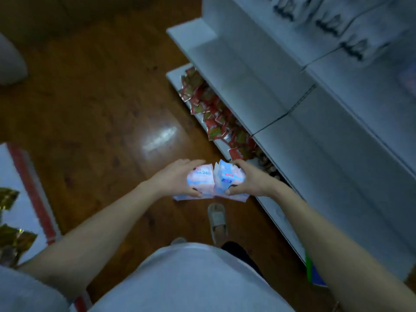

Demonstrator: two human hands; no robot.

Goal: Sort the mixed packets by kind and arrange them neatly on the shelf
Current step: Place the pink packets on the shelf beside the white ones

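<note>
Over wooden floor [90, 104], both hands grip pink packets [208, 183].

only thing i can actually read is "240" on the pink and white packet [200, 180] held in the left hand [174, 179], the rest of its print is blurry, and the red packets [216, 113] on the low shelf are too smeared to read
</note>
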